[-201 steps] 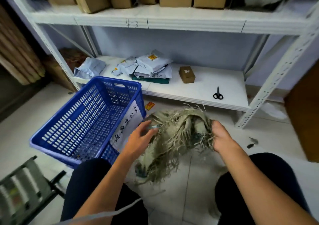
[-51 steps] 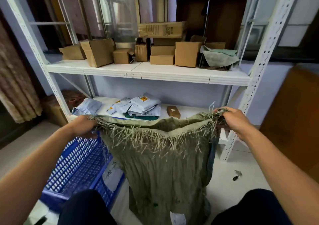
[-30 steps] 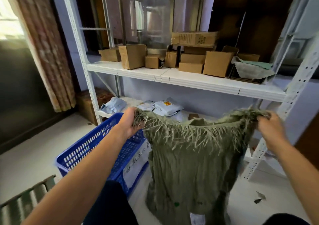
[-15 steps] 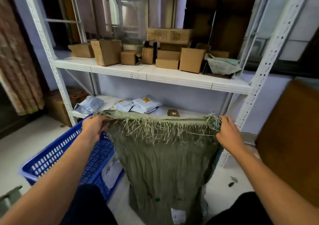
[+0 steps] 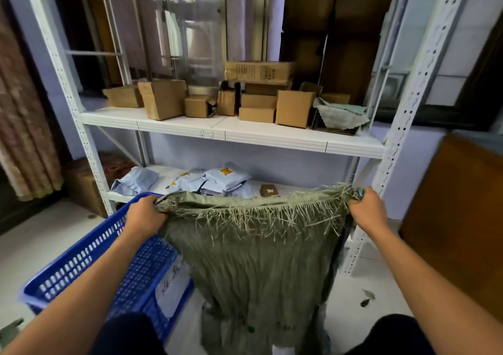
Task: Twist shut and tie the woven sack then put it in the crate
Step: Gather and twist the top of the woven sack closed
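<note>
While both hands, left hand point(image 5: 144, 216) and right hand point(image 5: 368, 211), grip the woven sack point(image 5: 261, 259) mouth stretched wide, gathering and twisting comes next.

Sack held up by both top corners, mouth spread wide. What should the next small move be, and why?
Probably bring the hands together, gathering the frayed mouth into one bunch ready to twist. The left hand and right hand each grip a top corner of the woven sack, its edge stretched flat between them, untwisted and untied. The blue crate sits beside it.
</note>
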A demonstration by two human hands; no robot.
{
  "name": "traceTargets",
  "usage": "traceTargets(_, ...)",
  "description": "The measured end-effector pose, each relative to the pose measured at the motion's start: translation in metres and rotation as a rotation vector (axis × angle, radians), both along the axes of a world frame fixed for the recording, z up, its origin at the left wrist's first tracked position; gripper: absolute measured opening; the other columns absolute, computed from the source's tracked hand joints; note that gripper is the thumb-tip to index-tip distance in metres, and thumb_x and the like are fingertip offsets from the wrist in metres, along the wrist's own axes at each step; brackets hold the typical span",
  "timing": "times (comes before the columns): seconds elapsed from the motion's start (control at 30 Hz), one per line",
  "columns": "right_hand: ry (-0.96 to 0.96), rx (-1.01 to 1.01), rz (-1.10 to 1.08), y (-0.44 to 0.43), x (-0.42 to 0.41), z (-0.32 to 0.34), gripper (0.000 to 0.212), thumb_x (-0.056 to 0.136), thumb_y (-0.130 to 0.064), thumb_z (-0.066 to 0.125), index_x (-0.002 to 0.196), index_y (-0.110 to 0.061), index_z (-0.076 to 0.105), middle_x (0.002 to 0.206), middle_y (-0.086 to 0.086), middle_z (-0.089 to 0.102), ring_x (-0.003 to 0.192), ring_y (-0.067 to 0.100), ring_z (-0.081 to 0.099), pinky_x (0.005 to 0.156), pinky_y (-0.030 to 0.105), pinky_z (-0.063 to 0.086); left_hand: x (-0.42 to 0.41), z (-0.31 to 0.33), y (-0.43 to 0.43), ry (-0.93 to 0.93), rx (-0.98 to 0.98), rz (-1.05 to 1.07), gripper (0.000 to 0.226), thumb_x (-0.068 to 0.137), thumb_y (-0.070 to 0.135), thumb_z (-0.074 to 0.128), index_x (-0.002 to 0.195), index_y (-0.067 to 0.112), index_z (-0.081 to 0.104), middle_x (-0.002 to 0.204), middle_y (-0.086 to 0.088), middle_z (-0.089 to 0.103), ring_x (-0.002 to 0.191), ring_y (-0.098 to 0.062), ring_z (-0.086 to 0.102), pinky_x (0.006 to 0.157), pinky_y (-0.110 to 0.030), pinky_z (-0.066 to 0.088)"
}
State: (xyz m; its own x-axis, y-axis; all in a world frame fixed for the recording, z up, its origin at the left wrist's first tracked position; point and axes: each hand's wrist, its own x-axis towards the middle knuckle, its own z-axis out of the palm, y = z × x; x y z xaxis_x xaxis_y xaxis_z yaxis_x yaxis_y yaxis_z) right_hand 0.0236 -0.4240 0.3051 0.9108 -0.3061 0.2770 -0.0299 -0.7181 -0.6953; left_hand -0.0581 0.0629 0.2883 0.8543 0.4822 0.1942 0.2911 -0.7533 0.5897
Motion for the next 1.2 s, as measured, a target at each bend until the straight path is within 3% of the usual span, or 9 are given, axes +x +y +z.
traceTargets(0.17, 0.027, -0.131, 0.031, -0.009, -0.005, 0.008, 0.026, 0.091, -0.02, 0.065, 0.116, -0.02, 0.067, 0.093, 0.006, 0.069, 0.079, 0.028, 0.064, 0.068, 0.037, 0.053, -0.004, -0.002, 0.006, 0.037, 0.17, 0.093, 0.025, 0.092, 0.032, 0.063, 0.098, 0.011, 0.073, 0.1, -0.017, 0.074, 0.082, -0.034, 0.063, 0.074, -0.041, 0.05)
traceTargets(0.33, 0.089, -0.32, 0.031, -0.01, -0.006, 0.011, 0.031, 0.09, -0.023, 0.059, 0.122, -0.023, 0.06, 0.079, 0.004, 0.067, 0.07, 0.026, 0.066, 0.067, 0.042, 0.061, -0.002, 0.006, -0.001, 0.045, 0.231, 0.081, 0.024, 0.094, 0.026, 0.056, 0.088, 0.008, 0.071, 0.1, -0.021, 0.073, 0.09, -0.041, 0.066, 0.078, -0.042, 0.049)
traceTargets(0.43, 0.111, -0.389, 0.073, -0.007, -0.006, 0.013, 0.03, 0.093, -0.017, 0.055, 0.123, -0.019, 0.058, 0.077, 0.005, 0.068, 0.067, 0.025, 0.068, 0.064, 0.044, 0.062, 0.005, 0.012, -0.006, -0.005, -0.079, 0.055, 0.024, 0.092, 0.008, 0.051, 0.081, -0.004, 0.068, 0.079, -0.021, 0.071, 0.08, -0.039, 0.063, 0.071, -0.039, 0.046)
traceTargets(0.53, 0.177, -0.21, 0.158, -0.002, -0.007, 0.017, 0.031, 0.095, -0.005, 0.046, 0.111, -0.018, 0.069, 0.07, 0.01, 0.073, 0.056, 0.023, 0.073, 0.055, 0.039, 0.062, 0.01, 0.019, -0.013, -0.079, -0.632, -0.013, 0.028, 0.093, -0.003, 0.041, 0.093, -0.011, 0.068, 0.063, -0.018, 0.071, 0.057, -0.03, 0.064, 0.057, -0.036, 0.058)
traceTargets(0.73, 0.213, 0.386, 0.15, 0.001, -0.014, 0.031, 0.027, 0.098, -0.007, 0.041, 0.092, -0.012, 0.066, 0.095, 0.021, 0.072, 0.079, 0.03, 0.07, 0.074, 0.043, 0.061, 0.014, 0.027, -0.014, -0.11, -1.215, -0.116, 0.035, 0.101, 0.002, 0.032, 0.124, 0.002, 0.059, 0.111, -0.02, 0.076, 0.094, -0.029, 0.078, 0.08, -0.039, 0.062)
traceTargets(0.83, 0.241, 0.502, 0.268, -0.003, -0.012, 0.031, 0.026, 0.101, -0.023, 0.043, 0.098, -0.018, 0.069, 0.109, 0.016, 0.071, 0.092, 0.026, 0.065, 0.095, 0.048, 0.054, 0.018, 0.026, -0.015, -0.141, -1.182, -0.126, 0.026, 0.099, 0.013, 0.049, 0.122, 0.009, 0.061, 0.117, -0.014, 0.075, 0.097, -0.024, 0.077, 0.075, -0.038, 0.064)
traceTargets(0.97, 0.184, 0.822, 0.301, 0.001, -0.015, 0.034, 0.022, 0.096, -0.034, 0.046, 0.099, -0.015, 0.057, 0.097, 0.009, 0.063, 0.083, 0.022, 0.057, 0.072, 0.04, 0.048, 0.019, 0.03, -0.017, -0.128, -1.203, -0.272, 0.049, 0.09, 0.046, 0.045, 0.123, 0.014, 0.063, 0.118, -0.013, 0.07, 0.112, -0.03, 0.067, 0.095, -0.051, 0.054)
traceTargets(1.03, 0.163, 0.911, 0.275, -0.001, -0.012, 0.031, 0.011, 0.097, -0.021, 0.041, 0.093, -0.014, 0.049, 0.091, 0.009, 0.059, 0.084, 0.024, 0.058, 0.071, 0.047, 0.053, 0.022, 0.03, -0.015, -0.125, -1.214, -0.249, 0.053, 0.094, 0.035, 0.035, 0.133, 0.008, 0.059, 0.125, -0.015, 0.069, 0.117, -0.033, 0.066, 0.094, -0.052, 0.055)
traceTargets(1.2, 0.253, 0.492, 0.232, -0.012, -0.011, 0.02, 0.019, 0.096, -0.003, 0.048, 0.096, -0.007, 0.067, 0.086, 0.012, 0.067, 0.078, 0.027, 0.059, 0.068, 0.038, 0.052, 0.027, 0.019, -0.011, -0.099, -0.725, -0.132, 0.03, 0.095, -0.001, 0.051, 0.117, 0.003, 0.071, 0.106, -0.016, 0.076, 0.095, -0.03, 0.073, 0.086, -0.045, 0.062)
